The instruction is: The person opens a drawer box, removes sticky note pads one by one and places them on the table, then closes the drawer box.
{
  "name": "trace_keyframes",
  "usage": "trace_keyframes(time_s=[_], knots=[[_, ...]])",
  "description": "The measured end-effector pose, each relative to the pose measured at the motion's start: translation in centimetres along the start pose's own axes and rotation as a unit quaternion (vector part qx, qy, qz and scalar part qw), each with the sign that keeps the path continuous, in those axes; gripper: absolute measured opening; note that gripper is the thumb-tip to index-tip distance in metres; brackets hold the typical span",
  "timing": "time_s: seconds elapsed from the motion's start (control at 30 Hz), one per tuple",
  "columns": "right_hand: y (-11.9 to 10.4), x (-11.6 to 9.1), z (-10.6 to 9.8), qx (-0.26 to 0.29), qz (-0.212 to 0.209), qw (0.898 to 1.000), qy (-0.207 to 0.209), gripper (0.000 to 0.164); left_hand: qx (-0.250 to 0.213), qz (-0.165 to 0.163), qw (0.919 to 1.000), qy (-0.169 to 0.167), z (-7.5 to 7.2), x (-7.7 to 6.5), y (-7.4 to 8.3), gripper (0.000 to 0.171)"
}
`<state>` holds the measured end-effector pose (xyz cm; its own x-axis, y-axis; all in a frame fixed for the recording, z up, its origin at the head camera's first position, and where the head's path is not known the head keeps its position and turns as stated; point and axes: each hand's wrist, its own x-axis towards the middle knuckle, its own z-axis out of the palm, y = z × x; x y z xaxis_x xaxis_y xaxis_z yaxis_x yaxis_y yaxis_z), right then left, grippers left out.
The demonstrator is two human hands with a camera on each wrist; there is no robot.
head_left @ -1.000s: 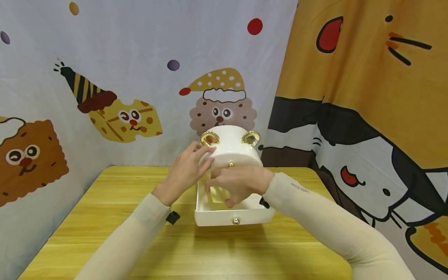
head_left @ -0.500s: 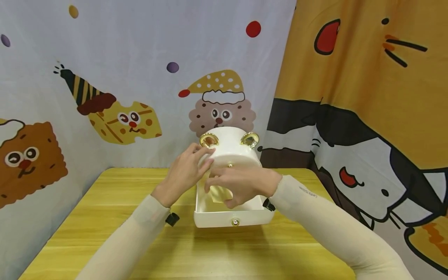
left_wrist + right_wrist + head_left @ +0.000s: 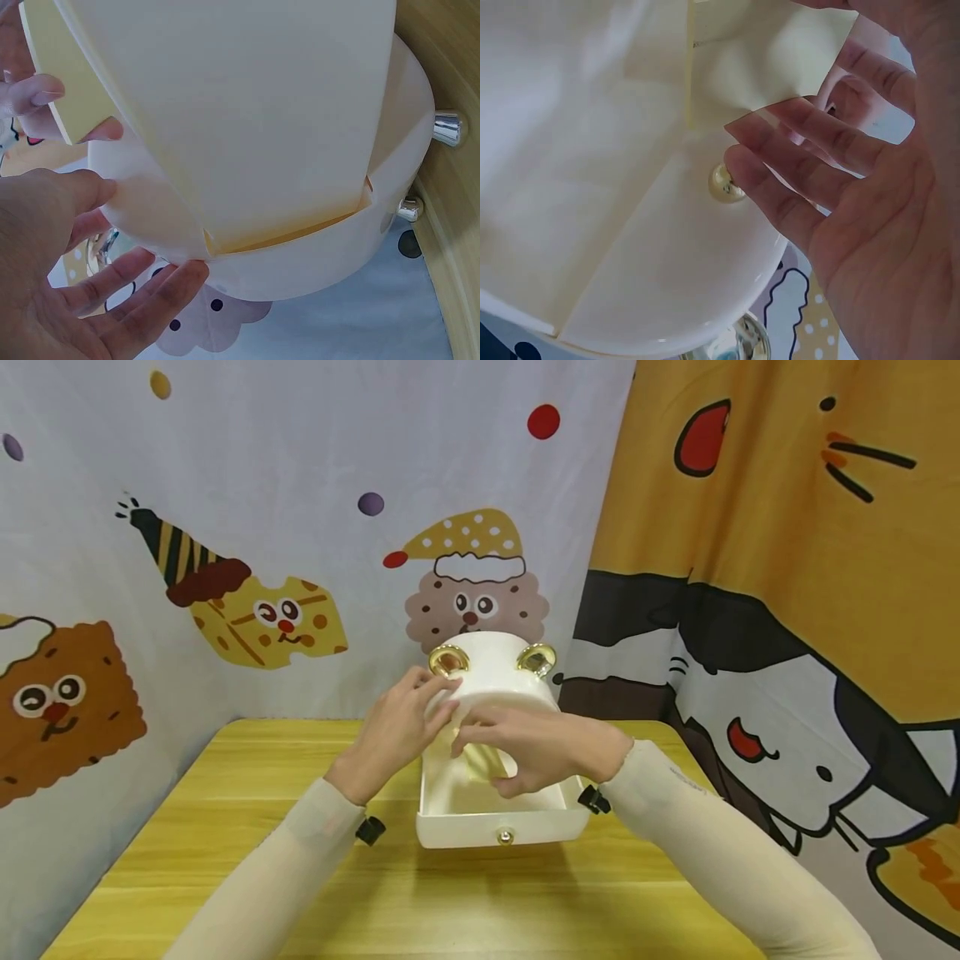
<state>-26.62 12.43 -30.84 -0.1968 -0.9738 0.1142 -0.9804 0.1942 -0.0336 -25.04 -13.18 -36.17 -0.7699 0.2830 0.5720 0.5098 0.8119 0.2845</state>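
Note:
A white box (image 3: 501, 675) with gold ears stands on the table, its lower drawer (image 3: 465, 831) pulled out towards me. My right hand (image 3: 543, 747) is over the drawer and pinches a pale yellow sheet (image 3: 769, 56), like a sticky note, which is bent and tilted. In the left wrist view, that yellow sheet (image 3: 64, 71) shows beside the drawer with right-hand fingertips at its edge. My left hand (image 3: 397, 731) touches the box's left side with spread fingers. The drawer's far end is partly hidden behind the right hand.
The wooden table (image 3: 285, 827) extends on both sides of the box. A patterned cloth (image 3: 300, 460) hangs behind it, and an orange and black cloth (image 3: 787, 568) on the right. A gold knob (image 3: 726, 184) sits on the box front near the right fingers.
My right hand has moved to the right and slightly up and away, with the yellow sheet tilting in its fingers. The left hand stays at the box's side.

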Motion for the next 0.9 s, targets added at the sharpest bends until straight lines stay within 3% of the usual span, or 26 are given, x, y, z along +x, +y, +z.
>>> trace_keyframes(time_s=[0.4, 0.9], knots=[[0.3, -1.9, -0.3, 0.033, 0.012, 0.999, 0.036, 0.059, 0.0, 0.006, 1.0, 0.006, 0.3, 0.0, -0.1, 0.033], [0.7, -4.7, -0.8, 0.065, 0.072, 0.994, 0.053, 0.059, 0.004, 0.008, 0.9999, 0.005, 0.3, 0.1, -0.1, 0.033]])
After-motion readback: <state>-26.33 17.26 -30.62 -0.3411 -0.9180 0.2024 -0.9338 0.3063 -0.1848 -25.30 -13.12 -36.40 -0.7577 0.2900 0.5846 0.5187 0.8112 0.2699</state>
